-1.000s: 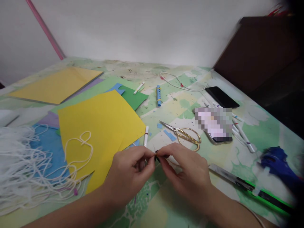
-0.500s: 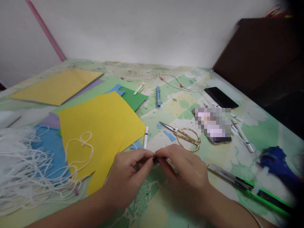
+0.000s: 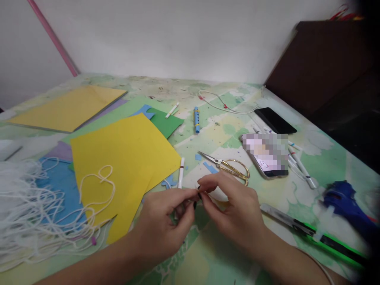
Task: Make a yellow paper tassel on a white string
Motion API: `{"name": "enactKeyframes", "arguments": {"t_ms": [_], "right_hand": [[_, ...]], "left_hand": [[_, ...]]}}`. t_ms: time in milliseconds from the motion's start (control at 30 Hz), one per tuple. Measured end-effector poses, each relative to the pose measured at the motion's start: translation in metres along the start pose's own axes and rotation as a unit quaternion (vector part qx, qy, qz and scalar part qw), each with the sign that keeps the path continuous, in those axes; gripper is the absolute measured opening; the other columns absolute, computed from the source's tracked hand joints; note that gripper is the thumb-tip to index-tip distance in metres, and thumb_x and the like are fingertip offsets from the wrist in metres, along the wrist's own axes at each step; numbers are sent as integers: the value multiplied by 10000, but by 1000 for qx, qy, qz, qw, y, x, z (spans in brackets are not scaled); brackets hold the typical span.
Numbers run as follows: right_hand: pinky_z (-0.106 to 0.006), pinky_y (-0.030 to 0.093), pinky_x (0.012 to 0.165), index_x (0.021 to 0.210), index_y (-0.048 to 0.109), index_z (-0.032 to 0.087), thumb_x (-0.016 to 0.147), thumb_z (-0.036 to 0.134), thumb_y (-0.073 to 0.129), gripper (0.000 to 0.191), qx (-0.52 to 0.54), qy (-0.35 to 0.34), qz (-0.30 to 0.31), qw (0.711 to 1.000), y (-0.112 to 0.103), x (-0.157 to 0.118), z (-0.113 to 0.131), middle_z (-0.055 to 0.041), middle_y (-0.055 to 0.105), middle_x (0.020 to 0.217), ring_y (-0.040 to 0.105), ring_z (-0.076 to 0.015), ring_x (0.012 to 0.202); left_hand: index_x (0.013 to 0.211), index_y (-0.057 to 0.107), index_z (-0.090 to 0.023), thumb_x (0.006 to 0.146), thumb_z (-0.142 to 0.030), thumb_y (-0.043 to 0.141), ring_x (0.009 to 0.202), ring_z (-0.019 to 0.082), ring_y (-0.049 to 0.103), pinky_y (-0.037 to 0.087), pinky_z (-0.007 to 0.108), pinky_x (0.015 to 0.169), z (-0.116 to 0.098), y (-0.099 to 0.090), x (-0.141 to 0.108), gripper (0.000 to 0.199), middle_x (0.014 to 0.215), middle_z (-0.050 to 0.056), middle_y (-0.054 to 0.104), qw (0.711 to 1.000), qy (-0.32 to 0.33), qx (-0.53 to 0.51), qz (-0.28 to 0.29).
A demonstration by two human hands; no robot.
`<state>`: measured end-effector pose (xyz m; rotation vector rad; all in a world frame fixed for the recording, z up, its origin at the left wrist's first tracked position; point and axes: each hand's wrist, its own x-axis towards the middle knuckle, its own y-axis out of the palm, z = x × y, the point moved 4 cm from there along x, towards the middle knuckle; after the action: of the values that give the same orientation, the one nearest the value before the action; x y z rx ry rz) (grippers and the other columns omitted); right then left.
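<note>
My left hand [image 3: 166, 219] and my right hand [image 3: 234, 209] meet fingertip to fingertip over the front middle of the table. Both are closed in a pinch. Whatever sits between the fingertips is too small and hidden to name; a bit of yellow shows beneath the right fingers. Just beyond the left hand lies a white marker [image 3: 181, 174] with a dark red band, beside a small blue cut-out [image 3: 169, 182]. Gold-handled scissors [image 3: 225, 164] rest past the right hand, their blades pointing away to the left, near blue paper scraps [image 3: 209, 166].
Yellow sheets [image 3: 124, 154] and tangled white cord [image 3: 38, 213] cover the left side. A blue roll [image 3: 196, 120] lies farther back. To the right are a phone [image 3: 265, 158], a black phone-like slab [image 3: 275, 120], markers [image 3: 301, 168], a green-handled cutter [image 3: 308, 229] and a blue glue gun [image 3: 341, 202].
The right fingers have lifted slightly and spread more around the pinch, and a bit of yellow now shows under them. The fingertips remain together. The view has shifted slightly.
</note>
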<state>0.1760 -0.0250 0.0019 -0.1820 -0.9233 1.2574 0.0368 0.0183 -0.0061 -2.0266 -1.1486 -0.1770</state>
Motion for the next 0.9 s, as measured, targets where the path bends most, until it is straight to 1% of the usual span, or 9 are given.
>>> {"name": "enactKeyframes", "arguments": {"t_ms": [167, 300, 433, 500, 567, 633, 700, 800, 900], "right_hand": [[-276, 440, 664, 922, 577, 131, 795, 1, 521, 191, -56, -59, -2, 997, 4, 0, 5, -35, 625, 770, 537, -153, 734], [-272, 425, 659, 924, 584, 127, 797, 1, 529, 187, -71, -64, -3, 995, 4, 0, 5, -28, 606, 751, 511, -149, 726], [-251, 435, 672, 932, 574, 160, 744, -3, 562, 249, -32, -21, 4, 999, 2, 1, -1, -3, 624, 779, 531, -137, 750], [-240, 451, 687, 972, 565, 184, 731, 7, 575, 299, 12, 16, 10, 1000, 1, 2, -4, 17, 634, 794, 552, -121, 740], [-230, 467, 688, 1009, 553, 212, 730, 29, 587, 336, 63, 64, 27, 996, 2, 3, -8, 39, 644, 794, 575, -107, 719], [-222, 481, 681, 1034, 537, 237, 741, 49, 586, 352, 112, 108, 54, 986, 4, 3, -11, 53, 655, 789, 601, -101, 708], [-214, 490, 674, 1039, 527, 250, 744, 62, 588, 356, 143, 132, 73, 978, 6, 3, -12, 61, 661, 779, 615, -98, 705], [-207, 491, 684, 1015, 533, 252, 725, 61, 603, 354, 151, 137, 79, 976, 6, 3, -12, 66, 667, 766, 613, -92, 696], [-209, 496, 717, 1000, 539, 253, 721, 53, 598, 348, 157, 138, 82, 974, 7, 3, -14, 66, 676, 770, 623, -89, 712]], "left_hand": [[1024, 636, -158, 798, -65, 538, 556, 106, 632, 477, 191, 507, -2, 2, -2, 263, 737, 16, 708, 999, 22, -3, 24], [1041, 620, -164, 811, -74, 534, 578, 111, 639, 466, 186, 489, -2, 2, -3, 261, 747, 16, 703, 999, 29, -6, 27], [974, 627, -171, 817, -94, 555, 524, 97, 592, 464, 195, 503, -2, -4, -1, 189, 673, -11, 663, 999, 42, 24, 7], [871, 634, -171, 823, -122, 574, 499, 88, 549, 443, 195, 491, -1, -9, 1, 92, 623, -22, 603, 998, 40, 53, -12], [846, 638, -166, 820, -138, 602, 488, 69, 504, 421, 185, 472, 0, -14, 4, 53, 658, -20, 559, 997, 34, 70, -22], [920, 650, -158, 810, -128, 628, 525, 55, 509, 428, 170, 488, 2, -16, 7, 116, 790, 7, 582, 997, 31, 66, -13], [949, 657, -164, 808, -98, 632, 629, 63, 569, 461, 162, 568, 5, -14, 9, 157, 898, 26, 624, 998, 31, 48, 15], [920, 659, -173, 828, -64, 603, 755, 73, 621, 475, 149, 684, 7, -11, 10, 154, 863, -3, 681, 998, 37, 12, 52], [922, 659, -170, 834, -54, 592, 752, 62, 631, 469, 136, 696, 8, -9, 10, 160, 829, -17, 700, 997, 43, -2, 57]]}}
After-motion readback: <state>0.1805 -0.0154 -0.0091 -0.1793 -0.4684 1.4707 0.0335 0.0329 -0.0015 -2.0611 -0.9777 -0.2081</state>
